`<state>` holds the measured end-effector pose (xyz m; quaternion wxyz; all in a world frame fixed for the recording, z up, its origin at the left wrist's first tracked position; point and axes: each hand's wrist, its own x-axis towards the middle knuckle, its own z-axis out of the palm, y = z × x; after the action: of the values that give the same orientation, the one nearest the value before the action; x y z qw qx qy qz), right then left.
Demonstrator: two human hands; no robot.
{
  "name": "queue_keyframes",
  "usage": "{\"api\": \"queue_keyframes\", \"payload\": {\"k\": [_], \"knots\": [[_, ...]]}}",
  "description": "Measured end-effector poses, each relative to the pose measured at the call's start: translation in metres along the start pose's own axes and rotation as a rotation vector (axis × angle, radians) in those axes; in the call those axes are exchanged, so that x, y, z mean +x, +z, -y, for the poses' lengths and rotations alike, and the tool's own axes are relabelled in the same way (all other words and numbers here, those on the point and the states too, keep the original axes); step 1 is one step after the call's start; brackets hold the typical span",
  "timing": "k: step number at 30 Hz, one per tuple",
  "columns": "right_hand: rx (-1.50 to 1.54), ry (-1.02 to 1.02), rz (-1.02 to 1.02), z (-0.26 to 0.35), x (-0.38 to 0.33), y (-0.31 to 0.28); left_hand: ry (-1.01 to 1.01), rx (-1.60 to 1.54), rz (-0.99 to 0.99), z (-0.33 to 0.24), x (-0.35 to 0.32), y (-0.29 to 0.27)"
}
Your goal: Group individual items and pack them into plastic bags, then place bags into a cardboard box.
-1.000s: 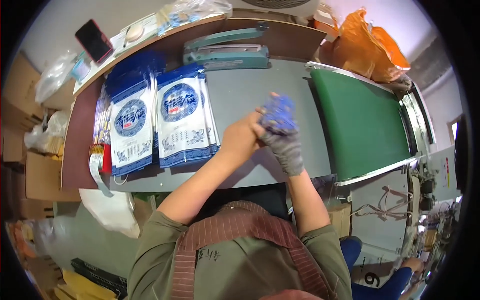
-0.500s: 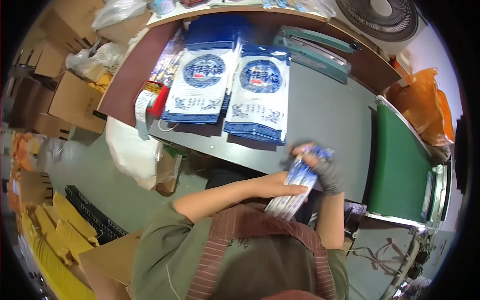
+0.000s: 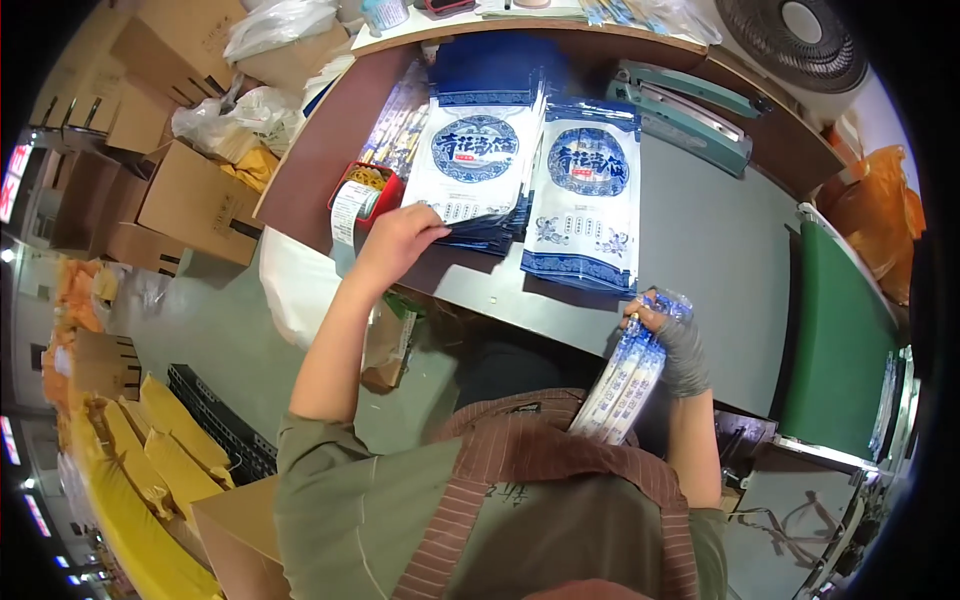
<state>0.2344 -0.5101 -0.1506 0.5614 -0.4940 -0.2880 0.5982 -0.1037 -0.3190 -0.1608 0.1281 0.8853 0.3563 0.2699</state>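
Note:
My left hand [image 3: 398, 243] pinches the near left corner of the top bag on a stack of flat blue-and-white printed bags [image 3: 465, 165], bending that corner up. Beside the stack lies another blue-and-white bag [image 3: 583, 215], which neither hand touches. In a grey fingerless covering, my right hand [image 3: 672, 345] is closed around the upper end of a bundle of slim wrapped chopsticks [image 3: 620, 390]. The bundle slants down toward my apron, clear of the table top.
On the grey table [image 3: 700, 240], a red box of yellow bands [image 3: 378, 200] stands left of the bags, near loose wrapped sticks [image 3: 402, 125]. Behind are a green metal device [image 3: 690, 115] and a fan [image 3: 800, 40]. A green board [image 3: 840, 340] stands right; cartons [image 3: 195, 205] fill the left.
My left hand has left the chopstick bundle and reached left to the stack, where it now holds the top bag's corner. My right hand still holds the bundle. The view has shifted.

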Motion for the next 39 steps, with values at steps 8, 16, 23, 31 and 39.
{"api": "queue_keyframes", "payload": {"k": [8, 16, 23, 31, 39], "knots": [[0.017, 0.004, -0.024, -0.002, -0.007, 0.007, -0.290, -0.512, 0.034, 0.038, 0.045, -0.010], [0.085, -0.057, -0.150, 0.000, -0.028, -0.012, -0.247, -0.365, -0.264, -0.038, 0.085, -0.012], [0.154, -0.076, -0.163, -0.004, -0.052, -0.044, 0.148, -0.374, 0.147, -0.196, 0.109, 0.125], [0.149, -0.178, -0.275, -0.007, -0.093, -0.088, 0.324, -0.327, 0.274, -0.245, 0.088, 0.237], [-0.073, -0.332, -0.103, -0.010, -0.049, -0.072, 0.233, -1.260, 0.664, -0.230, 0.080, 0.244]]}}
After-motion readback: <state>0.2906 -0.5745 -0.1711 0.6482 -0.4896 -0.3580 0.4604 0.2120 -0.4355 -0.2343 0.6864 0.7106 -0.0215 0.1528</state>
